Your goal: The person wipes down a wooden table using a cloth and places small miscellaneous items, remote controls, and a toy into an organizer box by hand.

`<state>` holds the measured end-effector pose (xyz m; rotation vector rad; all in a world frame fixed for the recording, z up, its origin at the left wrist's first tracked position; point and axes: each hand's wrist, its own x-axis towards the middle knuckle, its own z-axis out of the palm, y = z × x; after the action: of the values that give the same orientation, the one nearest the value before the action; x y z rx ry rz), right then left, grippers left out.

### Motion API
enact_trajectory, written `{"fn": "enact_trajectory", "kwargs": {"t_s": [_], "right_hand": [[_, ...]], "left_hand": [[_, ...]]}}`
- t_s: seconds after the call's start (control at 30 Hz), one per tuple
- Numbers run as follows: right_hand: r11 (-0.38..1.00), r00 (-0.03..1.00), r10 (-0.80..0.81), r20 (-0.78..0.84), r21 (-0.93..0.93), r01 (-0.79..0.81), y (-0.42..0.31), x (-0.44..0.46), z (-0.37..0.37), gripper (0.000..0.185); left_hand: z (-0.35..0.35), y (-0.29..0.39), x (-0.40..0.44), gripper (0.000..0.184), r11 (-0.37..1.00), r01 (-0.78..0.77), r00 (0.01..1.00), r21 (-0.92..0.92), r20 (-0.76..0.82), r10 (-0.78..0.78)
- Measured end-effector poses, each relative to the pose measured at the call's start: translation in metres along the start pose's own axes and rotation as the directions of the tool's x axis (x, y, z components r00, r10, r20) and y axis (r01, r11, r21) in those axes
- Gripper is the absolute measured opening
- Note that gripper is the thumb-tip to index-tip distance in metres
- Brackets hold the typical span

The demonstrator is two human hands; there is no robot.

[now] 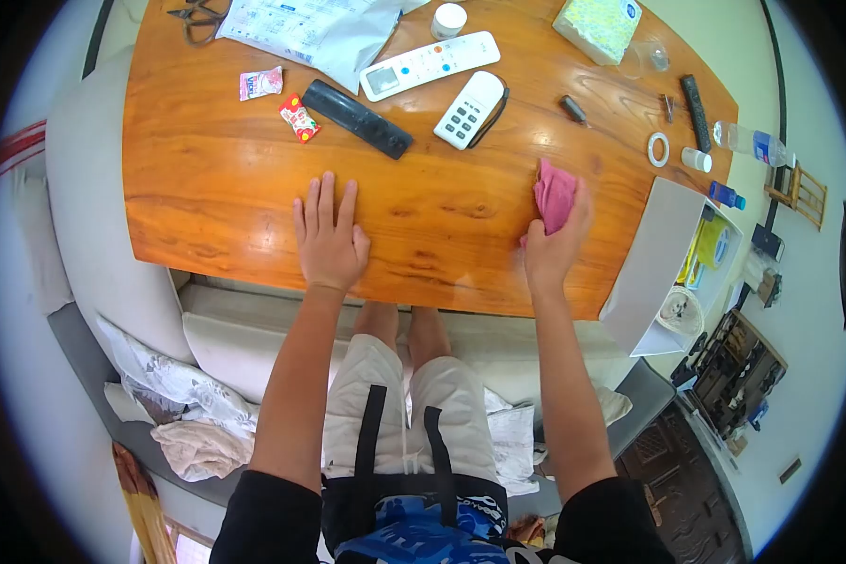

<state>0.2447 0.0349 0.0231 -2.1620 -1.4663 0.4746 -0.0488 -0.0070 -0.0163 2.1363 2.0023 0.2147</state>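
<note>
My left hand [333, 246] lies flat on the wooden table [244, 207], fingers spread and holding nothing. In my right hand [556, 246] is a crumpled pink cloth [556, 195], pressed against the tabletop near the right side. Beyond my left hand are a black glasses case or similar dark oblong object [357, 118] and a red candy wrapper [299, 119]. Farther off, between the two hands, lie a white remote control [430, 66] and a smaller white remote [469, 110] with a dark strap.
A pale box [641, 254] holding tape and other items stands at the right edge. Along the far side are a plastic mailing bag [310, 33], scissors [197, 21], a white-lidded jar [448, 21] and a tissue pack [599, 28]. A water bottle [752, 143] lies at right.
</note>
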Motion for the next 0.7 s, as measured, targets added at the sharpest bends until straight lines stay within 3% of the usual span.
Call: {"fn": "enact_trajectory", "kwargs": {"t_s": [0.03,0.07,0.1,0.2,0.3,0.37,0.4,0.5,0.57,0.7], "right_hand": [[0.935,0.989,0.139,0.044,0.323,-0.145,-0.008,0.001,0.0,0.073],[0.749,0.959,0.252,0.133,0.6,-0.28,-0.016,0.001,-0.001,0.071],[0.466,0.91,0.326,0.256,0.794,-0.391,-0.021,-0.001,-0.005,0.07],[0.073,0.795,0.218,0.567,0.802,-0.592,-0.031,-0.001,-0.019,0.064],[0.57,0.84,0.457,0.292,0.629,-0.529,-0.008,-0.003,-0.009,0.064],[0.874,0.941,0.335,0.04,0.359,-0.326,0.006,-0.002,-0.021,0.063],[0.96,0.971,0.23,-0.061,0.177,-0.216,0.007,-0.002,-0.026,0.063],[0.988,0.986,-0.151,0.077,-0.032,0.154,-0.004,-0.015,-0.017,0.062],[0.9,0.863,-0.432,0.26,0.063,0.431,-0.019,-0.012,0.007,0.064],[0.855,0.859,-0.405,0.314,-0.203,0.477,-0.023,-0.014,0.031,0.068]], "left_hand": [[0.0,0.0,0.002,0.062,1.0,-0.002,1.0,-0.001,-0.006,0.002],[0.0,0.0,0.002,0.062,1.0,-0.003,1.0,-0.002,-0.009,0.003],[0.0,0.0,0.0,0.062,1.0,-0.002,1.0,-0.003,-0.007,0.002],[-0.001,0.001,0.0,0.062,1.0,0.011,1.0,0.0,0.009,-0.011],[0.001,0.0,0.0,0.062,1.0,-0.006,1.0,0.005,-0.013,0.006],[0.0,0.0,0.0,0.062,1.0,-0.006,1.0,0.003,-0.018,0.006],[0.0,0.001,0.0,0.062,1.0,-0.004,1.0,0.002,-0.019,0.004],[0.0,0.002,-0.001,0.062,1.0,0.007,1.0,0.0,-0.008,-0.007],[0.001,0.001,0.0,0.062,1.0,-0.002,1.0,-0.001,-0.02,0.002],[0.002,0.0,-0.001,0.062,1.0,-0.006,1.0,0.0,-0.029,0.006]]}}
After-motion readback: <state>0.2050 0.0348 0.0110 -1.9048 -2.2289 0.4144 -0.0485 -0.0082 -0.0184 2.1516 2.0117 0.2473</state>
